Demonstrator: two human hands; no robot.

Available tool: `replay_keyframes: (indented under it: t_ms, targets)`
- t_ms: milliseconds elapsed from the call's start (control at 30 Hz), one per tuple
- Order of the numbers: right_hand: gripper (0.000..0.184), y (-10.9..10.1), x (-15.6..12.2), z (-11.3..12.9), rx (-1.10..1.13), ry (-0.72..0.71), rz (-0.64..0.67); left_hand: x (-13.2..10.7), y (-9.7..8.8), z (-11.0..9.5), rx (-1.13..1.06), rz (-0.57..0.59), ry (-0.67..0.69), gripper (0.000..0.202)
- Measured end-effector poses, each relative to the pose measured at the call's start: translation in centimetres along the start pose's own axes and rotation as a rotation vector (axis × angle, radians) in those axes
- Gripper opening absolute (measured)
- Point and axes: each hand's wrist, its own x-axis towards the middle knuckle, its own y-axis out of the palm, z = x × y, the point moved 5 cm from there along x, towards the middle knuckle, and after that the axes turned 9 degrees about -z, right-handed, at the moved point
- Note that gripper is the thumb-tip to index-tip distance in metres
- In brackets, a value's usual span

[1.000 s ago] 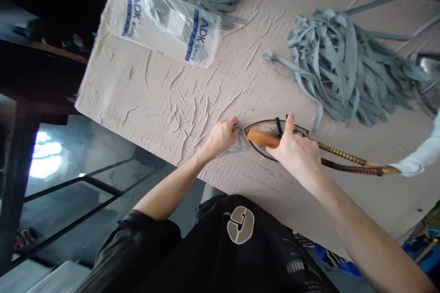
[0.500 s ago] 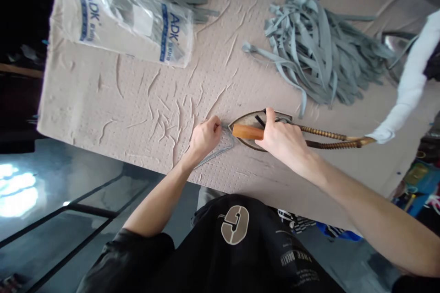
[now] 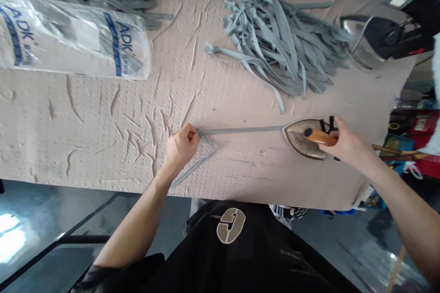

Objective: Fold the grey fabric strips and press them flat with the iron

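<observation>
My right hand (image 3: 348,145) is closed around the orange-brown wooden handle (image 3: 319,137) of a flat iron (image 3: 302,145), which rests on a grey fabric strip (image 3: 240,130) with its tip pointing left. My left hand (image 3: 180,149) pinches the strip at a sharp fold. From there, one length runs straight to the iron and the other angles down-left to the beige padded table cover (image 3: 103,146). The strip's part under the iron is hidden.
A heap of grey fabric strips (image 3: 278,41) lies above the iron. An ADK plastic bag (image 3: 72,39) and more strips lie at the top left. A dark appliance with a metal part (image 3: 378,39) stands at the top right. A braided cord (image 3: 395,155) leaves the iron rightward.
The iron has slid right along the strip, away from my left hand, uncovering a straight length. The white sleeve has moved mostly out of view, and the whole view has shifted left.
</observation>
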Motion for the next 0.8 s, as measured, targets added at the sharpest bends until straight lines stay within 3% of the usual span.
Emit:
replay_keyframes:
  t_ms: [67,167,267,333,367,467,500,533,600,700,800]
  targets:
    - [0.094,0.7,0.2,-2.8,0.122,0.050,-0.026,0.1,-0.3,-0.4,0.033,0.029,-0.009,0.007]
    - [0.068,1.3,1.0,-6.0,0.146,0.060,-0.102,0.2,-0.6,-1.1,0.058,0.098,-0.010,0.009]
    - [0.048,0.7,1.5,-6.9,0.061,0.017,-0.213,0.4,-0.5,-1.5,0.105,0.146,-0.009,0.015]
    - [0.043,-0.7,0.7,-4.7,0.022,-0.108,-0.357,0.6,-0.3,-1.6,0.148,0.176,0.000,0.018]
    - [0.038,-1.8,-0.2,-2.7,0.024,-0.197,-0.494,0.7,-0.3,-1.8,0.157,0.194,0.013,0.019]
    - [0.028,-3.8,-4.1,5.7,0.324,-0.471,-0.767,0.7,-0.5,-2.8,0.069,0.235,0.103,0.018]
    - [0.021,-3.5,-4.9,8.9,0.505,-0.536,-0.677,0.7,-0.9,-3.5,0.007,0.243,0.147,0.017]
    - [0.017,-2.6,-5.2,12.2,0.677,-0.562,-0.507,0.6,-1.3,-4.3,-0.060,0.248,0.191,0.016]
    - [0.030,0.0,-5.0,18.4,0.916,-0.524,-0.109,0.5,-2.5,-6.3,-0.168,0.255,0.262,0.014]
    - [0.041,1.8,-3.7,24.6,1.258,-0.439,0.124,0.5,-4.4,-9.7,-0.275,0.262,0.338,0.013]
    - [0.036,1.2,-2.0,27.0,1.518,-0.383,0.224,1.2,-6.0,-12.9,-0.397,0.273,0.389,0.015]
